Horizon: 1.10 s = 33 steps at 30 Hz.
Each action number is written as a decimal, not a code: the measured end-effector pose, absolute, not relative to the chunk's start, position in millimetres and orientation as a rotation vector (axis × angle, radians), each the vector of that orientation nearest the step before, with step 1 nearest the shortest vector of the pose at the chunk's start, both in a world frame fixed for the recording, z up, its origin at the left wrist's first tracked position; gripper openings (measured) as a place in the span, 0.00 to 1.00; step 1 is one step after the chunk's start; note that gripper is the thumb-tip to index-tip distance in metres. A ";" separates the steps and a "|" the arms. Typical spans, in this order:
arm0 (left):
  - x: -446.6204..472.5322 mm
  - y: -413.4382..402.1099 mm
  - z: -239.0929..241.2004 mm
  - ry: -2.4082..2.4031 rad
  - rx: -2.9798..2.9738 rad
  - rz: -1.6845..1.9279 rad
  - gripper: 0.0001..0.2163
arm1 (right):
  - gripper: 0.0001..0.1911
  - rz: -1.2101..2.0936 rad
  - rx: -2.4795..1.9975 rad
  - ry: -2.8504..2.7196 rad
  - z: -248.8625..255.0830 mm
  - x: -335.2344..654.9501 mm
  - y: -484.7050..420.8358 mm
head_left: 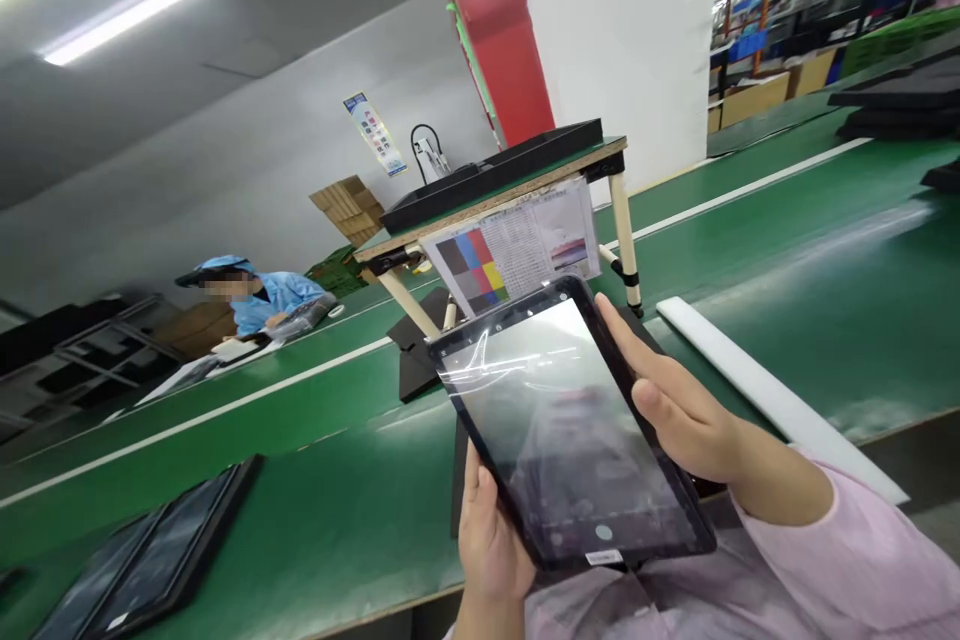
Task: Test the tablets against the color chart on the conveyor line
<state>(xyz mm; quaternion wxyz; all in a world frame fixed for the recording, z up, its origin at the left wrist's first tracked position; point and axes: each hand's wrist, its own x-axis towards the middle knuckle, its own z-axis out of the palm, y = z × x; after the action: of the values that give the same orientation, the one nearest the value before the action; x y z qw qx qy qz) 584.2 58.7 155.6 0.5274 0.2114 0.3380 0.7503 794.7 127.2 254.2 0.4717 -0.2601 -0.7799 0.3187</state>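
I hold a black tablet front panel (570, 420) with a glossy, reflective glass face, tilted up in front of me over the green conveyor belt (300, 510). My left hand (487, 535) grips its lower left edge, thumb on the bezel. My right hand (671, 395) grips the right edge, fingers stretched along the side and thumb resting by the rim. A small white label sits near the panel's bottom edge.
A small wooden stand (517, 185) carries a black tray and a colour-chart sheet (514, 255). A white foam strip (757, 385) lies at right. Another black panel (150, 560) lies on the belt at lower left. A person in blue (259, 295) works farther along the line.
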 end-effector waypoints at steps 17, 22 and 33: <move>631.6 128.4 184.7 1.074 0.888 1.095 0.41 | 0.37 1.354 -1.040 -1.089 200.4 843.4 236.8; 603.9 111.2 188.8 1.279 1.235 0.928 0.36 | 0.39 1.007 -1.268 -1.376 179.2 857.4 242.0; 541.6 99.1 183.2 2.134 1.959 0.885 0.16 | 0.23 -0.085 -1.001 -2.461 170.7 843.1 202.4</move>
<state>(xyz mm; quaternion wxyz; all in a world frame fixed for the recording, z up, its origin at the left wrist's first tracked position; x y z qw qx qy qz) 541.6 99.1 183.2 0.0562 0.6457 0.7035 0.2915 843.1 202.4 170.7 0.2396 -0.3656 -0.8989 -0.0312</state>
